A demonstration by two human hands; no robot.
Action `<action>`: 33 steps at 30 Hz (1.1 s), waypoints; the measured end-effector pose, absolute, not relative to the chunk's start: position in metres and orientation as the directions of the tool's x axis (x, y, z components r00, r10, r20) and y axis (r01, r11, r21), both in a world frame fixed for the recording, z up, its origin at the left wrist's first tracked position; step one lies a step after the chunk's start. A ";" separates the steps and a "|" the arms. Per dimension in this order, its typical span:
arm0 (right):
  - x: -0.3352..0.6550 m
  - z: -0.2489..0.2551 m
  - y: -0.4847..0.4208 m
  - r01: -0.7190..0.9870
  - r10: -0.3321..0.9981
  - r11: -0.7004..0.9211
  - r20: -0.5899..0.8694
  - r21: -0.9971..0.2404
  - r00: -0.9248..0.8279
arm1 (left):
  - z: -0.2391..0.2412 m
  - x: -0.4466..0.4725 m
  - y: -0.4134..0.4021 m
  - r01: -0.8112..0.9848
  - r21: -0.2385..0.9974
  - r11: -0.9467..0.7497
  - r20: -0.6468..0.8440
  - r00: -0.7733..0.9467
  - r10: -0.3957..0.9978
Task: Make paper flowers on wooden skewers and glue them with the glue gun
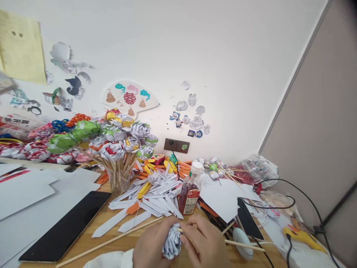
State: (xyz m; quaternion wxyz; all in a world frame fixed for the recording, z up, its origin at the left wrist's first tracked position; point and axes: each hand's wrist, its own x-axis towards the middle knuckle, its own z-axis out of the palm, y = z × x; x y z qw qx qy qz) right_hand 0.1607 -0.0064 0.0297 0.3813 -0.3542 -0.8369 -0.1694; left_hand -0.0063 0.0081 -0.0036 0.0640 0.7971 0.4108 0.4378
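Observation:
A folded white paper flower (171, 243) is at the bottom centre, gripped by the curled fingers of my left hand (152, 243). My right hand (206, 238) pinches a thin wooden stick (245, 245), whose tip meets the flower's right side; whether it is inside the paper I cannot tell. The stick runs out behind my right hand over a white mouse (242, 238). Another wooden stick (111, 241) lies on the table to the left of my hands. Just beyond them stands a glass bottle (190, 193) with dark liquid and a white cap.
Folded paper strips (158, 193) are heaped behind my hands. A clear container (118, 182) holds several paper flowers on sticks. At left lie a black tablet-like slab (67, 227) and white sheets (25, 197). A phone (249, 219), cables and a yellow glue gun (304, 238) occupy the right.

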 end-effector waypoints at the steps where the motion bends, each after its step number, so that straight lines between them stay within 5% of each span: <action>1: 0.160 0.029 -0.006 0.726 0.443 0.686 0.768 0.042 -0.462 | -0.004 -0.006 0.008 0.604 0.452 -0.657 0.652 0.279 0.705; 12: 0.154 0.034 -0.006 0.742 0.322 0.646 0.819 0.176 -0.475 | -0.009 -0.006 0.010 0.644 0.396 -0.655 0.673 0.282 0.684; 19: 0.153 0.031 -0.006 0.774 0.364 0.584 0.773 0.246 -0.520 | -0.011 -0.006 0.009 0.686 0.361 -0.631 0.684 0.264 0.679; 29: 0.156 0.032 -0.004 0.686 0.473 0.726 0.753 -0.039 -0.458 | -0.008 -0.011 0.011 0.668 0.263 -0.696 0.705 0.359 0.611; 33: 0.150 0.036 -0.006 0.710 0.382 0.696 0.784 0.104 -0.490 | -0.011 -0.009 0.010 0.672 0.287 -0.683 0.720 0.320 0.616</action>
